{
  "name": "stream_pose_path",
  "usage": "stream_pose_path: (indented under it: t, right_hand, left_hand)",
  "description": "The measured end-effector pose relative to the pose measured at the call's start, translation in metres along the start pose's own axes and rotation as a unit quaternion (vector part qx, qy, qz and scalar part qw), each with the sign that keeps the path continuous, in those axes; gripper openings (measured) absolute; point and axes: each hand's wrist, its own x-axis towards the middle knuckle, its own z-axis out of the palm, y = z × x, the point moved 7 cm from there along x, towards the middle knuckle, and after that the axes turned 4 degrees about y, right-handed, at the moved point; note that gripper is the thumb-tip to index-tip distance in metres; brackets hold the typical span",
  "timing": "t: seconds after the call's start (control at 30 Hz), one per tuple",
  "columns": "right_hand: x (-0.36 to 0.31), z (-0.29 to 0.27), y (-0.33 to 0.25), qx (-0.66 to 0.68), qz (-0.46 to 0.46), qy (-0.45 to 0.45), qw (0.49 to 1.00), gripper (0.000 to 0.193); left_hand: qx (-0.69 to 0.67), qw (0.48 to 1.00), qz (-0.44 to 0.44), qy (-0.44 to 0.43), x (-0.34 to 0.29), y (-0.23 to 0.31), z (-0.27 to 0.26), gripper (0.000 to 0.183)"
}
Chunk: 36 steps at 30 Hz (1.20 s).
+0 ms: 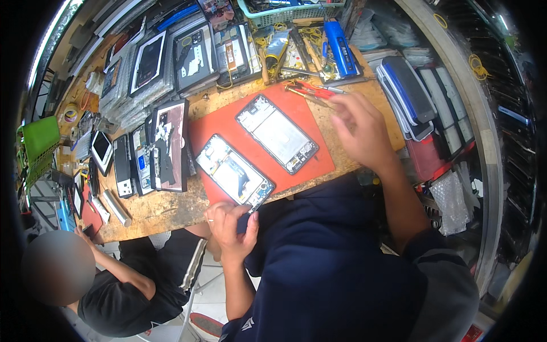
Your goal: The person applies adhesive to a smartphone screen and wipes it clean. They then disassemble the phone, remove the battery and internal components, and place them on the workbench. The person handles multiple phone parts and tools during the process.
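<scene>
Opened phone point(228, 171) is on the orange-red mat point(219, 125), near end at the table's front edge. Left to right, then: co-worker point(117, 296) sits at the table's left corner, so we count that side as taken. Phone panels point(171, 148) stand just beside the mat, probably parked to save space, and limit sideways movement. Left hand point(231, 228) is at the phone's near end, fingers half curled, thumb a little apart; likely steadying it, but we can't tell if it grips. Second phone frame point(279, 137) lies roughly parallel; the strip of mat between gives us some finger room. Red-handled pliers point(312, 90) lie at the mat's far edge, presumably for easy reach. Right hand point(359, 125) is over bare wood right of the mat, fingers loosely bent near the tools; we can't tell if it holds one. Stacked devices point(407, 85) bound the right side.
</scene>
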Motion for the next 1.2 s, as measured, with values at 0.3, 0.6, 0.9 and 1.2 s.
stream_pose_path:
  t: [0.3, 0.6, 0.9, 1.2]
  right_hand:
    - [0.061, 0.082, -0.009, -0.236, -0.159, -0.145, 0.948, 0.019]
    - [0.037, 0.057, -0.024, -0.111, -0.165, -0.127, 0.972, 0.017]
    - [0.0, 0.024, 0.009, -0.14, 0.058, -0.133, 0.979, 0.017]
    - [0.003, 0.029, -0.011, -0.182, -0.164, -0.177, 0.953, 0.017]
  left_hand:
    - [0.004, 0.999, 0.009, 0.031, -0.002, 0.003, -0.001, 0.024]
    - [0.009, 0.998, 0.01, 0.062, -0.012, -0.003, 0.006, 0.031]
    - [0.017, 0.997, 0.023, 0.07, -0.013, -0.004, 0.007, 0.032]
    - [0.028, 0.996, 0.029, 0.082, -0.012, -0.002, 0.007, 0.033]
